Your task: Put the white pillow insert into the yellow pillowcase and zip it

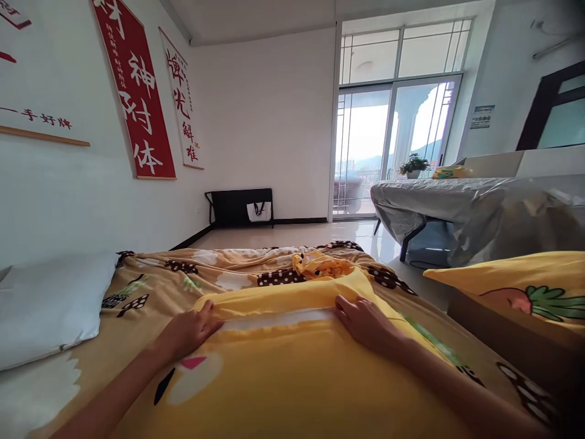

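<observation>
Both hands work at the open mouth of the yellow pillowcase (283,372), which lies near, mid-bed on the patterned sheet (150,286). The left hand (192,332) curls its fingers round the hem's left end. The right hand (365,320) lies flat, fingers pressing the flap. A strip of white pillow (278,318) shows between them. Covering it, I'd judge, calls for drawing the flap over evenly.
</observation>
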Tool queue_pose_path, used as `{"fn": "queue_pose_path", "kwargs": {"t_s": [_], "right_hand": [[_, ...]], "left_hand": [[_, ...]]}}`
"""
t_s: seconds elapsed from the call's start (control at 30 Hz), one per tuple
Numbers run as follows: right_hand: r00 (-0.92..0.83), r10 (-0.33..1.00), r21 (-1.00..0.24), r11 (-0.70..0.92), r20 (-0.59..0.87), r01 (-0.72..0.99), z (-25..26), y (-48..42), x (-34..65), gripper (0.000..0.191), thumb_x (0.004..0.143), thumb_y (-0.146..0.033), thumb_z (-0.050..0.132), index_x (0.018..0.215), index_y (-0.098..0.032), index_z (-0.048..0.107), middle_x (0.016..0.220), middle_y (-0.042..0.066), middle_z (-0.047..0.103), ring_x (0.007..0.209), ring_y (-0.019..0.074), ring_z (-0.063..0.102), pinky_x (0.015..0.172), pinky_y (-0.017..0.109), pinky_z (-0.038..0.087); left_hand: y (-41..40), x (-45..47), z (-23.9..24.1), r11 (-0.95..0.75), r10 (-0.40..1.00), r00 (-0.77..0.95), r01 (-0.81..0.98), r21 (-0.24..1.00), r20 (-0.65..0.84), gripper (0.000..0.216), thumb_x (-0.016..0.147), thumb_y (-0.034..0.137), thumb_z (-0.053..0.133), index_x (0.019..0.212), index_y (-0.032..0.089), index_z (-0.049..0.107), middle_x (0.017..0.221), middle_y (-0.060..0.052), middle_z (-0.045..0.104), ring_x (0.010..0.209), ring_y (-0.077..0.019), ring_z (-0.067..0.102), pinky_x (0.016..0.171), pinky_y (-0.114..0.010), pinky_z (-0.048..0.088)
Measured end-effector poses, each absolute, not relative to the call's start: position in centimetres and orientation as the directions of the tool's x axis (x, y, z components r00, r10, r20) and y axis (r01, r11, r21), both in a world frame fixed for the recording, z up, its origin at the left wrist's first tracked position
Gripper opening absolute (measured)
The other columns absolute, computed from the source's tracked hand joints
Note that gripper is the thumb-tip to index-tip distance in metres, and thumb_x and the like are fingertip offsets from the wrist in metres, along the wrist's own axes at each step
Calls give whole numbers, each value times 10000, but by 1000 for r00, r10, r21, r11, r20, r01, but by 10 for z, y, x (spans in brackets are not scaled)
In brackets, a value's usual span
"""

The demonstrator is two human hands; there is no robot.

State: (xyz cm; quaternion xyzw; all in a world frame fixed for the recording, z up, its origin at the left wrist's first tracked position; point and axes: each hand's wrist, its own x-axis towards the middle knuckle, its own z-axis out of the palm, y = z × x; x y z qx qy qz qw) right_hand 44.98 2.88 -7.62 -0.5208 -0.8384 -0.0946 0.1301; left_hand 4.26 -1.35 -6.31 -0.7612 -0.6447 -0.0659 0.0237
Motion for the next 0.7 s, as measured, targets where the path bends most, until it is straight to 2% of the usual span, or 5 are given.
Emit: {"fn": "queue_pose_path", "kwargs": {"t_s": [0.17,0.27,0.4,0.53,0.7], "right_hand": [[-438,805,215,382,401,899,-72,19,443,374,794,-210,483,1163,-162,525,947,121,655,892,267,582,817,394,396],[-331,832,280,222,444,934,-80,26,432,482,802,-103,448,1278,-166,484,1178,173,577,1040,307,541,814,437,421],[-139,902,217,52,410,975,-83,40,420,310,835,-62,409,1030,-113,644,918,182,663,839,289,625,642,382,450],[-180,854,229,74,488,971,-26,45,429,242,829,-61,437,812,-116,671,788,146,665,756,232,626,627,314,405],[-177,607,222,1,775,975,35,41,454,281,850,-85,383,939,-109,649,953,160,654,875,255,570,699,336,375]], "left_hand": [[-17,29,-70,-257,926,270,963,-82,264,335,828,435,452,1064,247,598,1018,-104,626,950,-276,596,788,-362,433],[-9,28,-88,-184,957,180,983,-4,228,287,782,247,474,1033,241,614,1105,-74,603,1037,-226,562,868,-321,425],[-1,30,-104,61,956,-69,997,36,285,321,791,112,386,1000,187,618,1017,-83,651,955,-195,605,753,-264,439],[3,25,-45,107,910,-97,994,-3,403,291,843,147,325,863,168,615,891,-87,654,778,-213,615,632,-278,395],[4,12,38,205,507,-106,979,-1,855,230,815,138,352,872,144,574,929,-87,615,908,-218,558,695,-272,373]]}}
